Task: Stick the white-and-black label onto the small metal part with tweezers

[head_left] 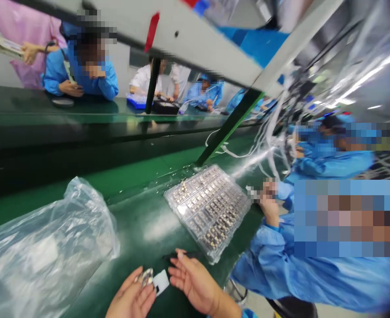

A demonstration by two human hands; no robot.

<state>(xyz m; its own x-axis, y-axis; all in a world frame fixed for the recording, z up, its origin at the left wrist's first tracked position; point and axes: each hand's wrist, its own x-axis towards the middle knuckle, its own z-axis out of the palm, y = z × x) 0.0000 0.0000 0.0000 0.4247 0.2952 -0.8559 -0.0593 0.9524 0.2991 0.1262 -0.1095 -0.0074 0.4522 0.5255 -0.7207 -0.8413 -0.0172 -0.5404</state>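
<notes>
At the bottom centre, my left hand [131,295] has its fingers closed round a small metallic part [145,277]. A white square piece [161,282] with a dark spot sticks out beside that part, towards my other hand. My right hand [195,279] is just right of it, palm turned up, with a thin black tool [181,255] between thumb and forefinger. Beyond my hands lies a clear plastic tray [211,207] with rows of small metallic parts in its compartments.
A clear plastic bag [49,247] covers the left of the green table [141,225]. A green post [229,128] rises behind the tray, with white cables nearby. A co-worker in a blue sleeve [281,265] sits close on the right; others sit across the bench.
</notes>
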